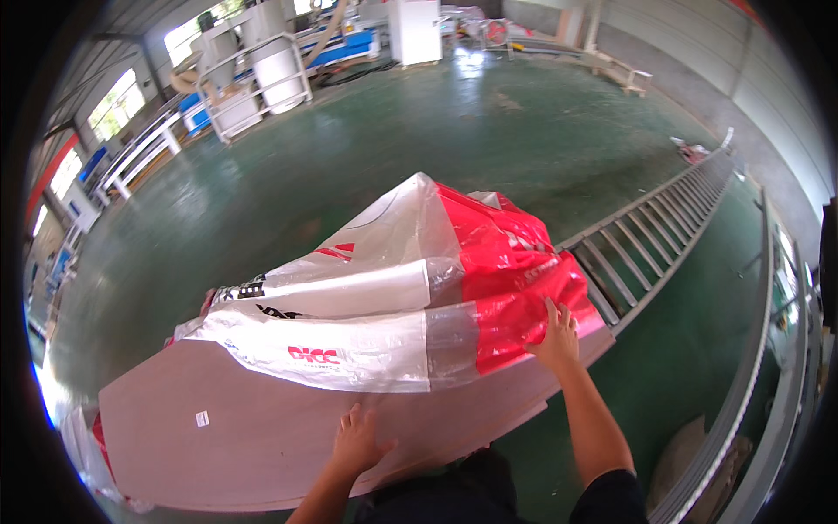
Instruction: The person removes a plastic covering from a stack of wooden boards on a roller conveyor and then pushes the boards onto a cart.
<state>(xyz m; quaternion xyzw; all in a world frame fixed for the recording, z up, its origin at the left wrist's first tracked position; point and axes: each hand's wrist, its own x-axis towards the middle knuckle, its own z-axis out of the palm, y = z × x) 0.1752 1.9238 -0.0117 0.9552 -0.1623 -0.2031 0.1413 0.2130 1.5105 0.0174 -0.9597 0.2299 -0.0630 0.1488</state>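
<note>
Currently, left hand: released, fingers parted, palm down, over bare board just nearer than the sheet's near edge; contact with the board, cannot tell.
Right hand: fingers parted, on the sheet's red right end; pinching or only resting, cannot tell.
Sheet: plastic, white and clear at left and middle, red at right; draped over the far part of the board, creased, peaked at the far side, dark and red print.
Board: pinkish-brown, flat, bare along the near side and at left.
Sticker: small, white, on the board's left part.
Left end: white and red plastic beside the board.
Right, far: ladder-like frame, metal, running away from the board's right end.
Right, near: grey rails, long, curved by the lens.
Floor: green, shiny.
Far left: pale tank in a white frame.
Far middle: white cabinet.
Sleeve: dark, right arm.
</note>
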